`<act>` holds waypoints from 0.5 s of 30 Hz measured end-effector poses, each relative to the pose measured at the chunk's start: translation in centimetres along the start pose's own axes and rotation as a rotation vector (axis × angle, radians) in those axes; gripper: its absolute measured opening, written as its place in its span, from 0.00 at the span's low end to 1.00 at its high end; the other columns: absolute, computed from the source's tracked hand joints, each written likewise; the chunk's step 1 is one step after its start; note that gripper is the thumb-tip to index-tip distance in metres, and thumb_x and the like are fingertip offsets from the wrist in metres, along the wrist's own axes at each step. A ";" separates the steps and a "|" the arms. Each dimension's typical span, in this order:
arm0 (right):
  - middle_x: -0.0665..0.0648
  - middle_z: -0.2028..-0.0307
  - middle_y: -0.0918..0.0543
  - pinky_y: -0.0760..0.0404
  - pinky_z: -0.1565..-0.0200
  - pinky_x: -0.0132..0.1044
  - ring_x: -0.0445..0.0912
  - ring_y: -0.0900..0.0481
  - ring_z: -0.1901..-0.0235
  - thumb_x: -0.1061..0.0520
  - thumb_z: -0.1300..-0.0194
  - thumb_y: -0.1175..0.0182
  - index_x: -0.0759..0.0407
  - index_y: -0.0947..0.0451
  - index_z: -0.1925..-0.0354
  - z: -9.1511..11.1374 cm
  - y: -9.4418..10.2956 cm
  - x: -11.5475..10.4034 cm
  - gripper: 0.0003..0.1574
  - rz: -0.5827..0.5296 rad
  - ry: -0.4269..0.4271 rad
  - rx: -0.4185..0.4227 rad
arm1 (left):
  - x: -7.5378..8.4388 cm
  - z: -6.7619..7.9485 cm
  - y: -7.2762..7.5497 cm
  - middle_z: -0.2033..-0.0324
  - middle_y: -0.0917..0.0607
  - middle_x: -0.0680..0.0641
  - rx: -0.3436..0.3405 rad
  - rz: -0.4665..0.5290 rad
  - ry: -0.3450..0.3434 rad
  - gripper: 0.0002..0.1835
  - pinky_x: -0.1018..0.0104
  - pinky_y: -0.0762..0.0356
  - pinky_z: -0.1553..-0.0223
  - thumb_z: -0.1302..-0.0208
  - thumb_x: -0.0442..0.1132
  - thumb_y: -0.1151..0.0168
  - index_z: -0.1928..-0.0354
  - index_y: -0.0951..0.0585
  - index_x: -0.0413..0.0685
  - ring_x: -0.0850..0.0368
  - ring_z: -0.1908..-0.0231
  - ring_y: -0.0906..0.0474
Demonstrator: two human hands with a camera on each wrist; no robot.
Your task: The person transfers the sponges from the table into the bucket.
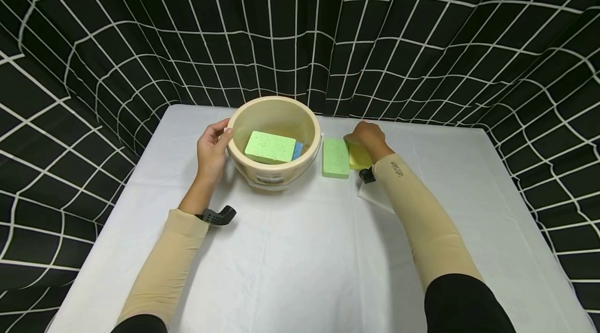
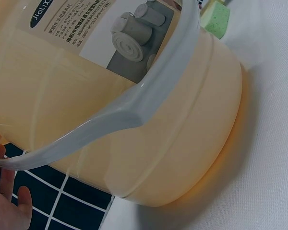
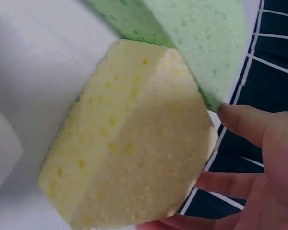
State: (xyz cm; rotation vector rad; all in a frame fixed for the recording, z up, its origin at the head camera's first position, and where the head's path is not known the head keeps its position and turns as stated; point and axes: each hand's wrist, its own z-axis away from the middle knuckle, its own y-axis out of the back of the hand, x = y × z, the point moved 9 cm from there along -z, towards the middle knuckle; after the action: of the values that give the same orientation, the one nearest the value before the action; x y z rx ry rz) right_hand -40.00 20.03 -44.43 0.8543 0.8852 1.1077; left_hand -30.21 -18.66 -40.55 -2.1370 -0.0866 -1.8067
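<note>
In the head view my left hand [image 1: 213, 148] grips the rim of a cream plastic bucket [image 1: 244, 166] from its left side. The left wrist view shows the bucket's grey-white handle [image 2: 129, 110] and printed label [image 2: 129, 40] up close. Inside the bucket lie a green sponge [image 1: 270, 146] and a blue sponge [image 1: 297, 151], partly hidden. My right hand [image 1: 369, 137] is at the far end of a yellow sponge [image 3: 129, 139], thumb and fingers spread around it. Its thumb tip is right at the corner of another green sponge [image 1: 335, 158] alongside.
A white flat piece [image 1: 376, 196] lies partly under my right forearm. The white-covered table [image 1: 300, 255] reaches back to a black curtain with white grid lines [image 1: 281, 25], which also hangs at both sides.
</note>
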 end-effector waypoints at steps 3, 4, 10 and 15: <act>0.65 0.50 0.24 0.20 0.48 0.48 0.54 0.31 0.55 0.42 0.33 0.49 0.68 0.29 0.42 -0.1 -0.1 0.1 0.35 0.018 -0.013 0.005 | 0.0 0.0 0.0 0.55 0.21 0.55 -0.003 -0.001 0.001 0.18 0.80 0.18 0.52 0.32 0.30 0.44 0.43 0.27 0.29 0.63 0.52 0.23; 0.66 0.50 0.24 0.20 0.48 0.48 0.54 0.30 0.55 0.42 0.33 0.49 0.69 0.30 0.41 -0.2 -0.1 0.1 0.35 0.023 -0.017 0.010 | 0.0 0.0 0.0 0.55 0.21 0.55 -0.005 0.002 0.002 0.18 0.80 0.18 0.52 0.32 0.30 0.44 0.42 0.27 0.29 0.62 0.52 0.23; 0.66 0.50 0.23 0.19 0.48 0.49 0.54 0.30 0.55 0.44 0.35 0.47 0.68 0.28 0.44 -0.3 0.1 0.2 0.33 0.011 -0.025 0.044 | 0.0 0.0 0.0 0.53 0.21 0.54 -0.005 0.011 0.007 0.18 0.80 0.18 0.50 0.32 0.30 0.45 0.42 0.28 0.29 0.62 0.50 0.24; 0.64 0.54 0.23 0.19 0.52 0.46 0.53 0.30 0.58 0.43 0.35 0.46 0.68 0.25 0.47 -0.3 0.1 0.5 0.32 -0.007 -0.026 0.062 | 0.0 0.0 0.0 0.53 0.21 0.55 -0.004 0.008 0.007 0.18 0.80 0.18 0.51 0.32 0.30 0.44 0.42 0.28 0.29 0.62 0.50 0.24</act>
State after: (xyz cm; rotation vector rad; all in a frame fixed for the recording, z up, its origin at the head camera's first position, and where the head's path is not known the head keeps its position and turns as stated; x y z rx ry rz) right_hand -40.21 20.54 -44.53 0.9139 0.9043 1.0651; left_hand -30.21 -18.66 -40.60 -2.1306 -0.0729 -1.8108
